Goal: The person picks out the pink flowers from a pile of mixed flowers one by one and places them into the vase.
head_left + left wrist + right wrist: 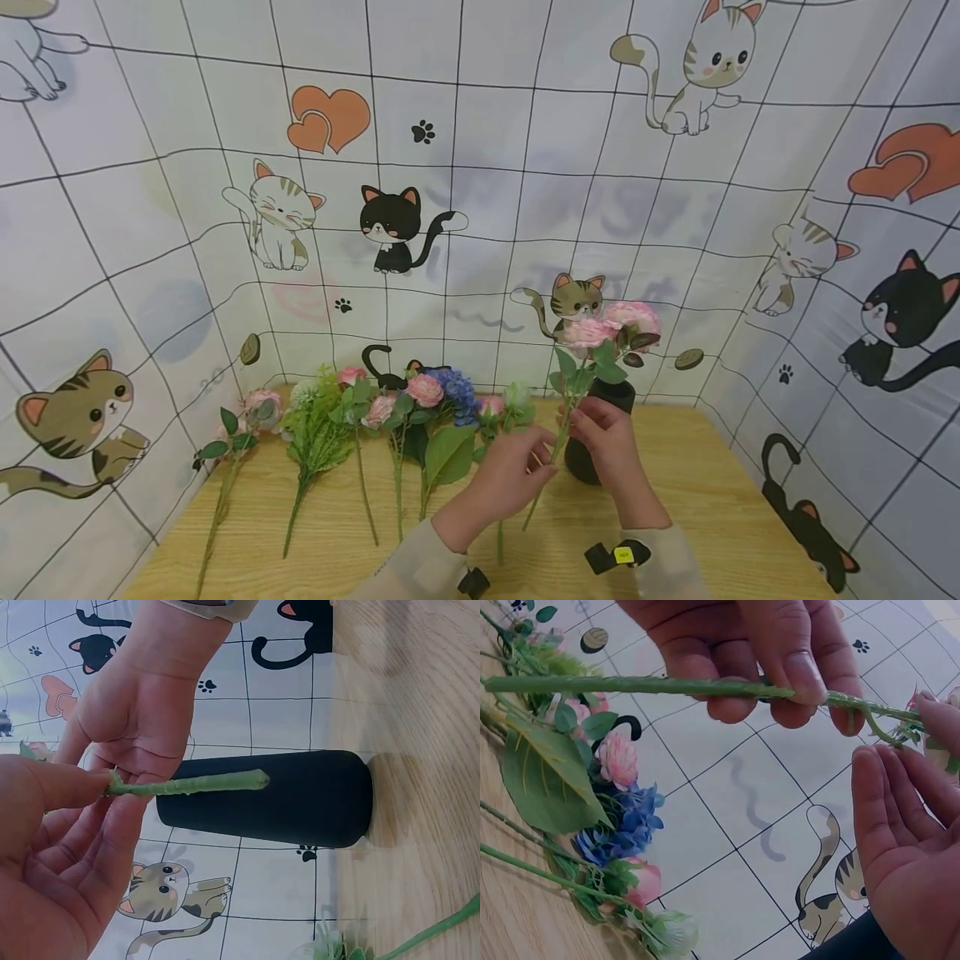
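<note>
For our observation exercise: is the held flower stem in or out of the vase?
Out: the left wrist view shows the flower stem ending outside the black vase.

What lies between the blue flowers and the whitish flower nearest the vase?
A pink flower lies between them; both head and right wrist views show it.

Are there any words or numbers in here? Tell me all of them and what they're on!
No words or numbers can be read.
Yellow label on the black device at the right sleeve: too small and blurred to read.
Wall sheet: cat, heart and paw pictures, plus faint blurry marks I can't make out.
Black vase: no lettering shows.
</note>
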Demonstrator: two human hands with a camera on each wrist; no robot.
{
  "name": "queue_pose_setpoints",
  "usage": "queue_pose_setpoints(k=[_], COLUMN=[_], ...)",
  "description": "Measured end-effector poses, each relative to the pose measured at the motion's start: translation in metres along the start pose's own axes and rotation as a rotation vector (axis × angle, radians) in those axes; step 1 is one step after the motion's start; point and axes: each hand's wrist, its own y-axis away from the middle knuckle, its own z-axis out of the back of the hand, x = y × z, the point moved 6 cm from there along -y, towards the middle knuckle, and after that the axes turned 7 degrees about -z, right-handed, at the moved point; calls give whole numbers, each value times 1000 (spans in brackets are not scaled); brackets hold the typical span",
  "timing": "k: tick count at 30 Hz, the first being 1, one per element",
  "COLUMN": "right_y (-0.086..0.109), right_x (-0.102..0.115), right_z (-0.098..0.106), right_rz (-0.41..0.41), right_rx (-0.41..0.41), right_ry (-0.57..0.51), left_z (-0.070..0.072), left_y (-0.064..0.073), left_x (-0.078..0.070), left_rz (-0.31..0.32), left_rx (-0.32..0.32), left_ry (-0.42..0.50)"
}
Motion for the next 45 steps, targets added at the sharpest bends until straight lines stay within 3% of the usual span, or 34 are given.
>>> queue_pose_setpoints(k=[5,11,20,33,41,45], right_y=[1,1,0,0,2,10], right_x=[3,7,5,14,35,52], right_z=[-1,-1,4,6,15,28], right_rz=[-4,-14,-76,-50,-1,89], right_rx=[54,40,-71,-162,-264,-358], right_ry=[-61,-35,61,126,145,95], left_z=[-4,-6,-8,-7,-7,-11], left_y=[-1,-2,-2,-4,-9,-12], left_x=[2,4,7,12,10,15], left_rz=[-1,13,31,43,33,77], left_rx=[35,53,55,16,51,100], left_ry=[5,-5,0,40,79,87])
